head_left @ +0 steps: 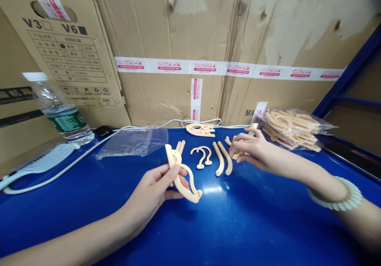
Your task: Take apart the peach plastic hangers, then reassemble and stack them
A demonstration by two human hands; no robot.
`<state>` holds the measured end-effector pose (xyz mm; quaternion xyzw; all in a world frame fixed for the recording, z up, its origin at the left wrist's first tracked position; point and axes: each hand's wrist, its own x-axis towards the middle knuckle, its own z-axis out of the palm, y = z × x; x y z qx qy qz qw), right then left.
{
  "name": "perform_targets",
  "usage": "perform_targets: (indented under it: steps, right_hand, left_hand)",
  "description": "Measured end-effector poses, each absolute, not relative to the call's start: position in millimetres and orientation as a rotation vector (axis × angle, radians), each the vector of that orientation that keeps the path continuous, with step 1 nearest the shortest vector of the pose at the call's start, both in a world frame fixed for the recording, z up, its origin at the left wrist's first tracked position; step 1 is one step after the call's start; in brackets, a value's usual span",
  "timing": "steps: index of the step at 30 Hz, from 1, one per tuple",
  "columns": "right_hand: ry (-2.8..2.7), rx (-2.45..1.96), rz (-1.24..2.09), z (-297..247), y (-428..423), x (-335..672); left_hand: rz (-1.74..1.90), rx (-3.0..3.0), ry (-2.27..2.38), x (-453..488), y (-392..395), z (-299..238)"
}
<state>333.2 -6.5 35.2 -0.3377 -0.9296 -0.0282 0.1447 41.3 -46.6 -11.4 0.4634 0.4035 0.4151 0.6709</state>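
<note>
My left hand [166, 182] is closed around a partly joined cream plastic folding hanger [189, 192], made of a curved arm and a hook. Further right and back, my right hand [253, 149] reaches over a group of small cream parts [228, 140]. Its fingers are bent around a cream hanger part [253, 128], whose end sticks up behind the hand; the rest is hidden. Between the hands lie two loose hooks [205, 155] and two curved hanger arms [220, 159]. Straight cream strips [180, 146] show behind the held hanger.
A folded hanger [201, 129] lies at the back beside a white cable [175, 120]. Bagged hanger parts [293, 127] sit at right. At left are a clear plastic bag [133, 141], a water bottle [64, 115] and a pale hairbrush [50, 159]. Cardboard [166, 40] walls the back.
</note>
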Motion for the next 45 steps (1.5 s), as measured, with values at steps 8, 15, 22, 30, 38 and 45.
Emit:
perform_targets:
  steps: [8,15,22,30,38,45]
  right_hand:
    - [-2.845,-0.940,0.147,32.3,-1.2,333.3]
    - [-2.787,-1.011,0.263,31.0,-4.2,332.0]
    - [-2.792,-1.086,0.371,29.9,-7.7,330.5]
    - [-2.823,-1.008,0.358,31.2,-23.2,318.1]
    - [-2.893,-1.064,0.204,20.3,-21.3,313.5]
    - [-2.779,-1.019,0.061,23.2,-25.1,311.9]
  left_hand:
    - [0.946,1.052,0.901,41.3,-46.9,-9.1]
    - [0.944,1.053,0.928,41.8,-45.0,-10.2]
    - [0.941,1.048,0.926,42.1,-45.0,-8.9]
    - [0.933,1.036,0.910,41.8,-44.5,-10.8]
    - [0.925,1.035,0.905,40.8,-44.8,-11.7]
    - [0.948,1.017,0.894,42.1,-45.2,-9.0]
